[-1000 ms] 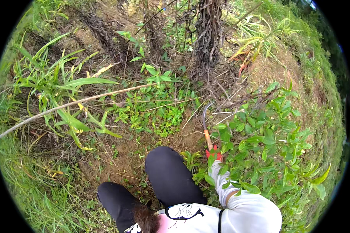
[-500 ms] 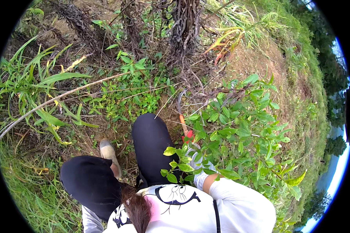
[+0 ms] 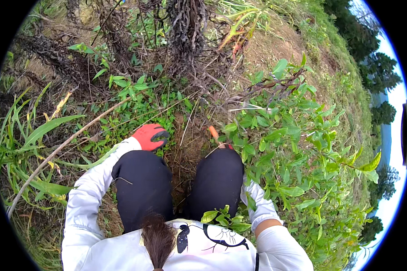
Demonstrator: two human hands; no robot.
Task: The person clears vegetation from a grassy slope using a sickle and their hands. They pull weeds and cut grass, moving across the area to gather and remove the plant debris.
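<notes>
My left hand (image 3: 150, 137), in a red glove with dark fingertips, reaches out past my left knee over low green weeds. Its fingers are curved with a gap between them, and nothing shows in the hand. Beyond my right knee, the orange handle of a sickle (image 3: 214, 132) sticks up. My right hand (image 3: 230, 147) grips it, though only a sliver of red glove shows between the knee and the leaves. The sickle's blade is hard to make out among the dry stems. Low weeds (image 3: 163, 110) grow in front of my left hand.
A leafy green shrub (image 3: 285, 149) crowds my right arm. Dry, dark plant stalks (image 3: 185, 31) stand ahead. A long bare stem (image 3: 72, 140) slants across the left side. Bare soil (image 3: 181, 158) shows between my knees, and a grassy slope (image 3: 343, 86) lies to the right.
My left hand has come into view and reached forward to the weeds. Both knees are now side by side, and the right one hides more of my right hand and the sickle.
</notes>
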